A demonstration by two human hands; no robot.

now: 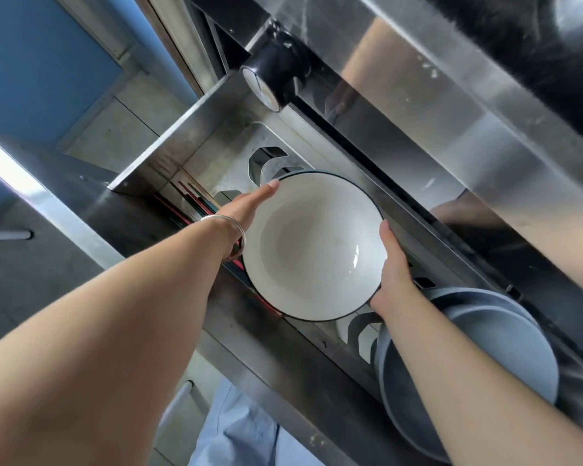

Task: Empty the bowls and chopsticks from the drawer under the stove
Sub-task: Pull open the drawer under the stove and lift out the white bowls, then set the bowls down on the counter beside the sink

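left hand [246, 210] flat against white bowl [313, 247] rim | right hand [392, 267] grips opposite rim | grey bowls [485, 348] beside right hand | drawer [182, 136] beneath

Steel drawer [196, 136] open. Grey bowls [492, 338] stacked in it, right of the cut-out rack [266, 163]; chopsticks [196, 203] lie left of the rack.

- Bright daylight came from the left, burning out a white strip along the steel edge [11, 183].
- Glare streaked the stove front [418, 105].
- A highlight sat inside the white bowl [317, 243].
- Wide-angle distortion bent the edges; the forearms [98, 348] looked soft.
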